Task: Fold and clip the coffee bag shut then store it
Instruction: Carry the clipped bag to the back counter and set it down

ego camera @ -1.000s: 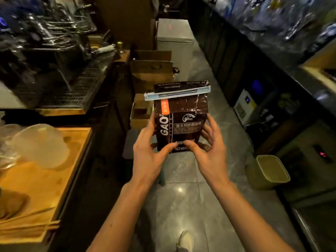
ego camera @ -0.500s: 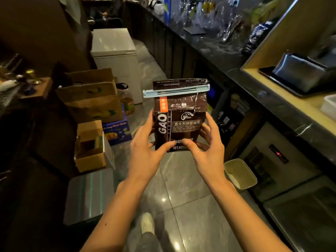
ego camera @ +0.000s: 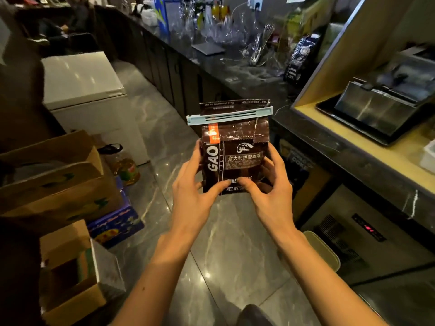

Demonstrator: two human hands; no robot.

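Coffee bag (ego camera: pixel 234 158) upright, label toward camera, clip (ego camera: pixel 229 116) horizontal across folded top; left hand (ego camera: pixel 195 192), right hand (ego camera: pixel 270 191) clasping sides.

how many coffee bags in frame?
2. One brown coffee bag held upright between the left hand and right hand, its top shut by a blue clip. A second dark bag stands on the counter. Clutter may hide more.

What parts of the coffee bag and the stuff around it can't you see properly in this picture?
- Coffee bag, head view: the bottom words are covered by the thumbs of the left hand and right hand; its back is turned away.
- Clip: the fold under it is hidden.
- Cardboard box: its inside is too dark.
- Counter: the glassware is blurred.
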